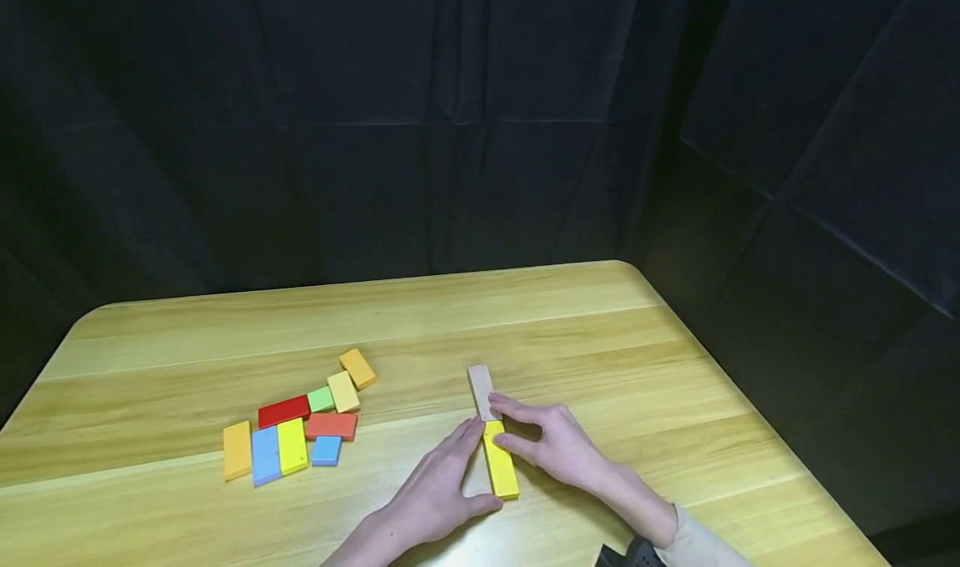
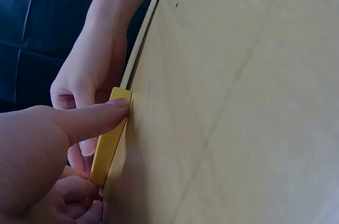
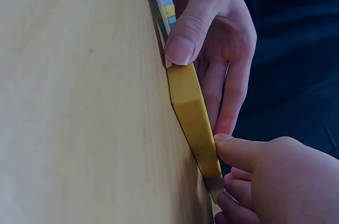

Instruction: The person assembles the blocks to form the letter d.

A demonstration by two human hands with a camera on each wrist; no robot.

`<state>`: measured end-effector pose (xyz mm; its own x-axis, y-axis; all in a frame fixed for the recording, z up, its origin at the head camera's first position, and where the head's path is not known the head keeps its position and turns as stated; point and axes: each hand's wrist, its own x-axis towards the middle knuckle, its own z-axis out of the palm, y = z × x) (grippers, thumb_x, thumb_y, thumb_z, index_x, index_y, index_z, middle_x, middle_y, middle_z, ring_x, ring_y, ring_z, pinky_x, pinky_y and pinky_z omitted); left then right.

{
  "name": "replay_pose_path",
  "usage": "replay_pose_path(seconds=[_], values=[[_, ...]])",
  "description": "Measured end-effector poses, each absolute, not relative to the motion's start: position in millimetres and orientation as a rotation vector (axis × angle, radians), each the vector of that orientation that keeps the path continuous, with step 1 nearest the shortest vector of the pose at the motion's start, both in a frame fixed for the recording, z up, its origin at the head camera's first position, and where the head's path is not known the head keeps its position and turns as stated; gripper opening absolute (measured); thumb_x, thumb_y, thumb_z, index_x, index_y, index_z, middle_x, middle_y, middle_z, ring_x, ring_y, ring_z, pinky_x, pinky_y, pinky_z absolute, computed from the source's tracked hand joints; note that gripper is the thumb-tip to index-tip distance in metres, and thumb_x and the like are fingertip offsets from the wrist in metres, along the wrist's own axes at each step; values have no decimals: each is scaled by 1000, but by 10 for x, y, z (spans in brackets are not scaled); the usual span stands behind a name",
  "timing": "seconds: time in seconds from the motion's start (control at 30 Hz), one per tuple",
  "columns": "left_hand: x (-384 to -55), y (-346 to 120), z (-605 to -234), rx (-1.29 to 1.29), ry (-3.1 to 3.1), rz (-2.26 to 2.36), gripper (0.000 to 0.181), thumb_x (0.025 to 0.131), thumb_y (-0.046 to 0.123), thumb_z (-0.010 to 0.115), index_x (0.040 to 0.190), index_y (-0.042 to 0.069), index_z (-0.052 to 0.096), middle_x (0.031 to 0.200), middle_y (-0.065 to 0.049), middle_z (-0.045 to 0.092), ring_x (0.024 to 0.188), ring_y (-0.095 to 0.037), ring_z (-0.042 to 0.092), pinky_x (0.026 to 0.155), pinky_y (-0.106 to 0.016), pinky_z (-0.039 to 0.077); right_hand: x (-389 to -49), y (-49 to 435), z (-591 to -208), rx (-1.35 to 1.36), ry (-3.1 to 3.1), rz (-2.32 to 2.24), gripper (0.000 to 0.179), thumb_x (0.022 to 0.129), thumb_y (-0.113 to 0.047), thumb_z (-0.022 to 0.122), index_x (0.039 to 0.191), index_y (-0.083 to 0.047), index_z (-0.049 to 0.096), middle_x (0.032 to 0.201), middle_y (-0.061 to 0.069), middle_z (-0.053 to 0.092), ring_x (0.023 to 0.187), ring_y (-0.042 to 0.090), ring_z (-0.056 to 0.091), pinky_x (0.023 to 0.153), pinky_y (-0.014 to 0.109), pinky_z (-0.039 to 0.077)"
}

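A yellow block [image 1: 501, 463] lies lengthwise on the wooden table, its far end against a pale pinkish block [image 1: 481, 388] in one straight line. From the left, my left hand [image 1: 438, 488] holds the yellow block, thumb at its near end and fingertips beside the far end. My right hand [image 1: 558, 446] is on the other side. Its thumb touches the yellow block's right side, close to the join, while its index finger touches the pale block. In the right wrist view, the left thumb [image 3: 183, 49] covers the yellow block's end.
On the left of the table [image 1: 570, 317] lies a group of blocks, among them a red block [image 1: 283, 411], a green block [image 1: 321, 399], a blue block [image 1: 266, 456] and an orange block [image 1: 237, 450]. Dark cloth [image 1: 360, 133] hangs behind the table and along its right side.
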<state>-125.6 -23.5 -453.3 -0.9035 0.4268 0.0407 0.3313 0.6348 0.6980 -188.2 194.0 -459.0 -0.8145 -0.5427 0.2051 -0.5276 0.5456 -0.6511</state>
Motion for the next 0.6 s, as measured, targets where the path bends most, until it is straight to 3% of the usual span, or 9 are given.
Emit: replay_pose_path(seconds=[0.6], values=[[-1268, -301, -4512, 634, 2680, 1157, 95, 83, 41, 79, 155, 3, 30, 159, -15, 35, 145, -32, 36, 116, -53, 35, -1853, 1935, -4566, -852, 2690, -1207, 48, 91, -40, 72, 132, -17, 66, 142, -7, 57, 132, 19, 53, 111, 49, 41]])
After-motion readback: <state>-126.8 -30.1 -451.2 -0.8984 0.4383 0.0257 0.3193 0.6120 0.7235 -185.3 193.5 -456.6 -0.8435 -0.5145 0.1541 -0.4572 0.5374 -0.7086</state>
